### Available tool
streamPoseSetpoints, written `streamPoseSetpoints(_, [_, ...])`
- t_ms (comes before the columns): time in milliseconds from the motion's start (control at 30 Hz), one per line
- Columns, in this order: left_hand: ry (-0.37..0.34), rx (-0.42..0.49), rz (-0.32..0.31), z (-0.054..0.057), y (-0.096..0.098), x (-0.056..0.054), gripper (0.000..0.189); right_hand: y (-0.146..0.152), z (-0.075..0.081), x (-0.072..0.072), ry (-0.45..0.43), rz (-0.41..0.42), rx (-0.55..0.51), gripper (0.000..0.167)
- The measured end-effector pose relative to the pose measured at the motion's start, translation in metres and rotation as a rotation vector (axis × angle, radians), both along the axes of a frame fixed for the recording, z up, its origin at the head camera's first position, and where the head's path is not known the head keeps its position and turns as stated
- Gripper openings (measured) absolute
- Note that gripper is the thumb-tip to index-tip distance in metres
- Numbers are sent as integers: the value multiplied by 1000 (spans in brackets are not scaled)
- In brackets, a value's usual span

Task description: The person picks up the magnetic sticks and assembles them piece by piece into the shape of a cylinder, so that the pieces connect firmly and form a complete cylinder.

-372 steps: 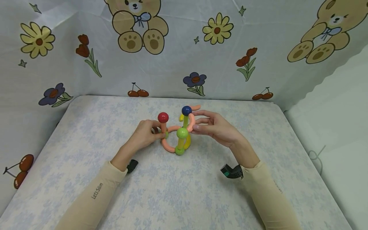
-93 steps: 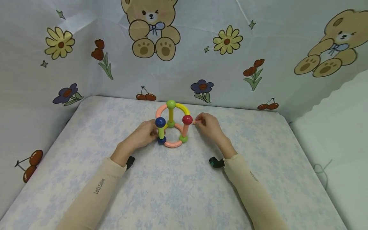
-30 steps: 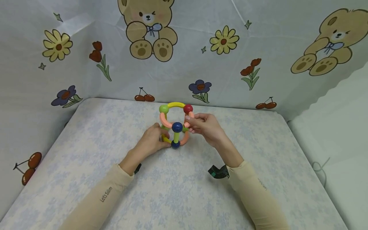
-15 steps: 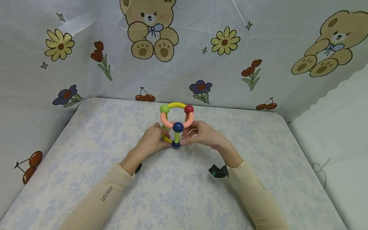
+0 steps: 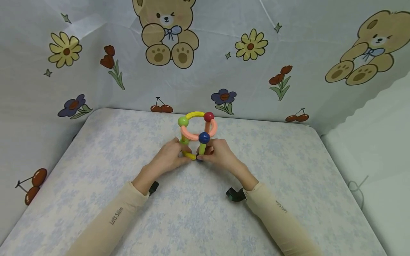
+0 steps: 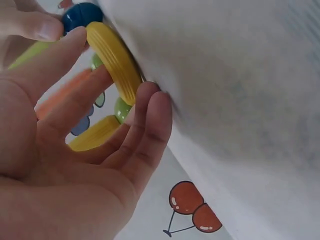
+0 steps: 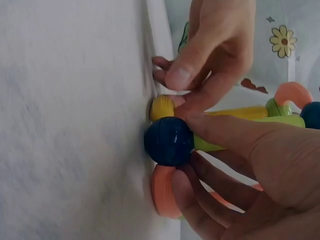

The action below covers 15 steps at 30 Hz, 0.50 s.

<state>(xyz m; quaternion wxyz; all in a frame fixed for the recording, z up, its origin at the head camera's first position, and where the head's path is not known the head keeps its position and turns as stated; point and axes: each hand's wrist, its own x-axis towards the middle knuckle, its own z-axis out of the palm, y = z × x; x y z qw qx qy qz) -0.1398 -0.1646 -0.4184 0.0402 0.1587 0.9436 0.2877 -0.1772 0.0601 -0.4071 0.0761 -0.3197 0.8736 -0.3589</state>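
Observation:
A magnetic stick-and-ball frame stands on the table, two curved-stick rings joined by straight uprights. Its upper ring has a green ball (image 5: 183,121), a red ball (image 5: 209,116) and a blue ball (image 5: 204,138), linked by a yellow curved stick (image 5: 194,113) and two pink curved sticks (image 5: 189,134). My left hand (image 5: 166,154) holds the lower yellow curved stick (image 6: 116,62) between thumb and fingers. With thumb and fingertips my right hand (image 5: 221,153) grips the lower blue ball (image 7: 169,141), at the foot of the lime-green upright (image 5: 202,148). Fingers hide part of the lower ring.
The pale blue-patterned table (image 5: 198,213) stretches around the frame. Close behind its far edge hangs a cloth backdrop (image 5: 198,81) printed with bears and flowers. A thin cord (image 5: 356,186) lies beyond the right edge.
Over the last second my right hand went from the upper pink stick down to the lower blue ball, and the frame turned slightly, its front swinging right. Earlier, the upper ring had fewer curved sticks.

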Motion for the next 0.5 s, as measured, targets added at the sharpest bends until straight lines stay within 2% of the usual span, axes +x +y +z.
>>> streamPoseSetpoints(133, [-30, -43, -45, 2, 8, 3, 39, 8, 1, -1, 9, -48, 25, 10])
streamPoseSetpoints(267, [-57, -56, -53, 2, 12, 8, 48, 13, 0, -1, 2, -77, 44, 10])
streamPoseSetpoints(500, [-89, -21, -61, -3, 2, 12, 52, 24, -4, 6, -47, -93, -17, 22])
